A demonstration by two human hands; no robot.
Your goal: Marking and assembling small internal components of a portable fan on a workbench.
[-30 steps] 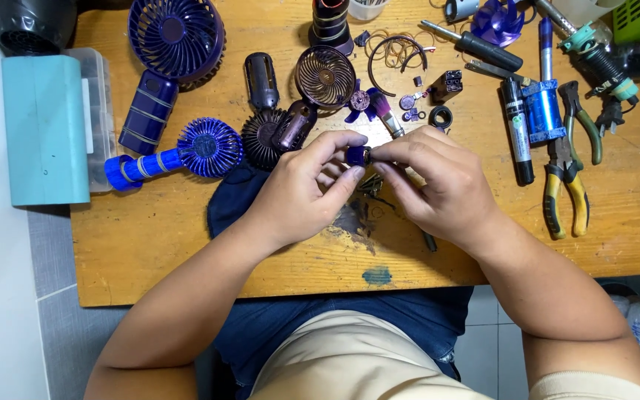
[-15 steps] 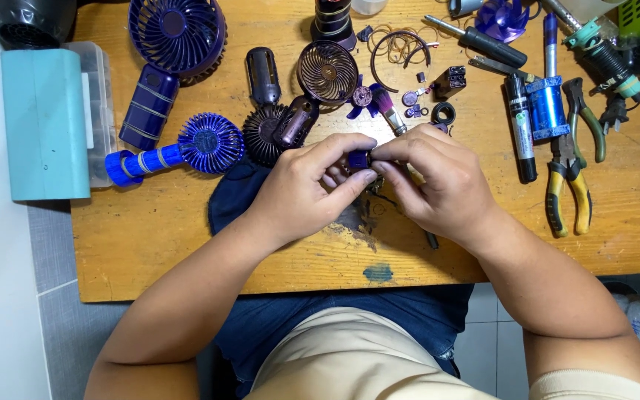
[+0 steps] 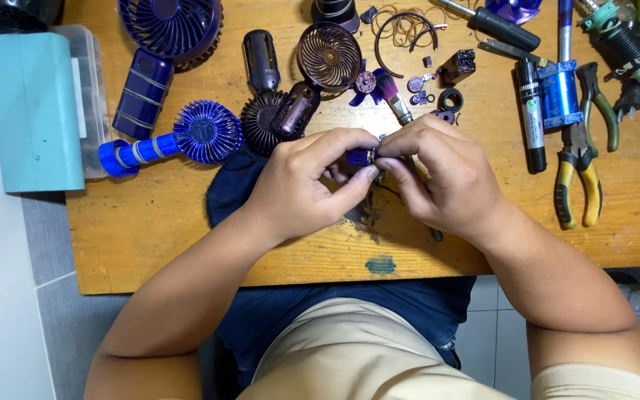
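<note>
Both hands meet over the middle of the wooden bench (image 3: 150, 230), pinching one small purple part (image 3: 360, 157) between them. The left hand (image 3: 301, 185) is closed on it, thumb below and forefinger curled over the top; the right hand (image 3: 442, 178) grips the same piece from the other side with its fingertips, so the part shows only as a sliver of purple between the two thumbs. It is held just above the bench surface, near the front edge, over a dark scuffed patch.

Behind the left hand lies a blue handheld fan (image 3: 179, 139) on its side, its round head next to a dark fan grille (image 3: 261, 122). Further back sits a brown round fan guard (image 3: 329, 55), with a small brush (image 3: 392, 95) just beside it. To the right, well apart from the hands, lie yellow-handled pliers (image 3: 578, 181) and a black marker (image 3: 532, 122). At the far left stands a teal box (image 3: 35, 111) against a clear plastic case (image 3: 94, 89)
</note>
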